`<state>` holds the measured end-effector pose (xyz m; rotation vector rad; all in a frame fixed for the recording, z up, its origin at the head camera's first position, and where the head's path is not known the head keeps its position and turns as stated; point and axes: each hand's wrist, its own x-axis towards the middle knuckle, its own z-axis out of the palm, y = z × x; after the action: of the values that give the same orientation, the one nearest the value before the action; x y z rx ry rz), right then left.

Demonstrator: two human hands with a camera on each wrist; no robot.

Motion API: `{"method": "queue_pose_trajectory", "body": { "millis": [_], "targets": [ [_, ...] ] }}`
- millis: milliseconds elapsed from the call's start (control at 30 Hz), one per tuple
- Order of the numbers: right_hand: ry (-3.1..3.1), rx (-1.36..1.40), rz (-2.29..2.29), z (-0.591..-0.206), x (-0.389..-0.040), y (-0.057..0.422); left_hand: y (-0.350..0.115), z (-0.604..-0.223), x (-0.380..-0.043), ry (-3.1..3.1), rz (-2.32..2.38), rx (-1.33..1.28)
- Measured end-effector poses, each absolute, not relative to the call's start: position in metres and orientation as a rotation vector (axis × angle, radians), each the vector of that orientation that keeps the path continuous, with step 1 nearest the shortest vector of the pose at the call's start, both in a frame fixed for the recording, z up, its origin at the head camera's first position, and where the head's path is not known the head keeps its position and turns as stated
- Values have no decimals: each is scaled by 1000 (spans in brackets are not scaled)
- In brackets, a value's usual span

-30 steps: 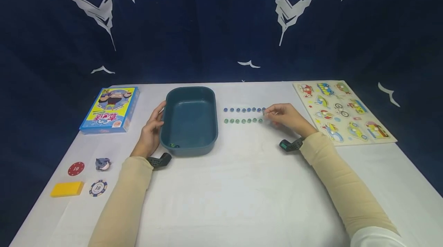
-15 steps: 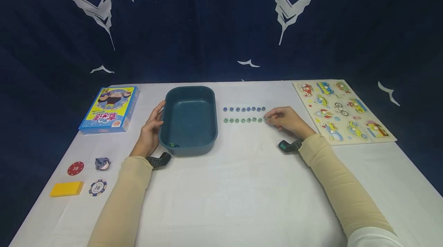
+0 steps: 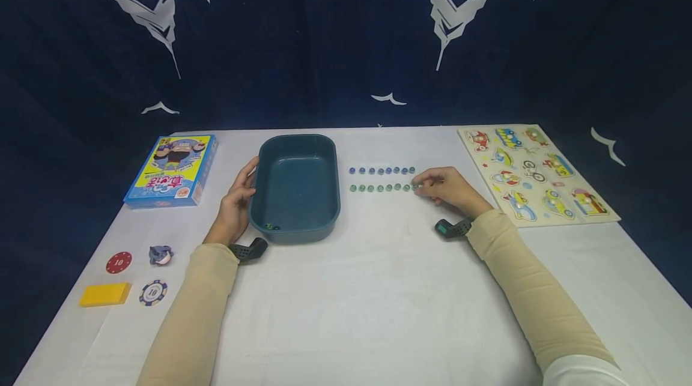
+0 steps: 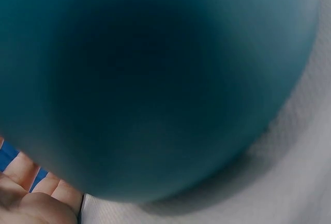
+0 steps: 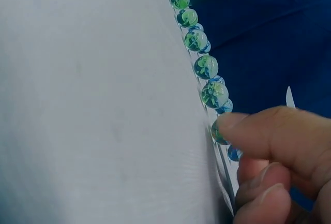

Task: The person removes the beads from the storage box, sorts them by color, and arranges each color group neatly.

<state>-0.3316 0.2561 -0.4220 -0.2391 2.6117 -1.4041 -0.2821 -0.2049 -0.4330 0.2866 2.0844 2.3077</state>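
The left hand (image 3: 230, 209) rests against the left wall of a dark teal plastic bin (image 3: 294, 233), its fingers lying along the outside. Close up in the left wrist view, the bin (image 4: 155, 131) hides most of that hand. At the right end of a row of green marbles (image 3: 379, 188), the right hand (image 3: 446, 188) pinches a green marble (image 5: 218, 132) between thumb and fingers, in line with the others. A row of blue marbles (image 3: 381, 171) runs parallel behind. Two or so small marbles (image 3: 272, 227) lie in the bin's near left corner.
A blue and yellow game box (image 3: 170, 171) is at the back left. Nearer are a red chip (image 3: 119, 262), a shark-like figure (image 3: 160, 255), a yellow block (image 3: 105, 294) and a white-and-blue chip (image 3: 153, 293). A picture puzzle board (image 3: 535, 179) lies at the right.
The right hand has come slightly nearer the person, from by the blue row's end to the end of the green row, then held still. The left hand and bin stay put.
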Motion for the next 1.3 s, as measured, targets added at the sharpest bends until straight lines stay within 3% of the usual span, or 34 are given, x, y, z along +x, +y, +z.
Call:
{"method": "queue_pose_trajectory", "body": {
  "millis": [333,667,867,1300],
  "targets": [
    [2603,-373,-1432,-380,-331,237,-207,-434,-283,2090,2305,294],
    [2342,-881,-1278,-329,-343,134,-208,-434,-283,2109,2314,306],
    [2184,-1081,-1005,-324,-348,68,-206,-434,-286,2121,2297,304],
    [1924,-1004,-634,-348,-350,-23,-208,-433,-288,2060,2337,306]
  ]
}}
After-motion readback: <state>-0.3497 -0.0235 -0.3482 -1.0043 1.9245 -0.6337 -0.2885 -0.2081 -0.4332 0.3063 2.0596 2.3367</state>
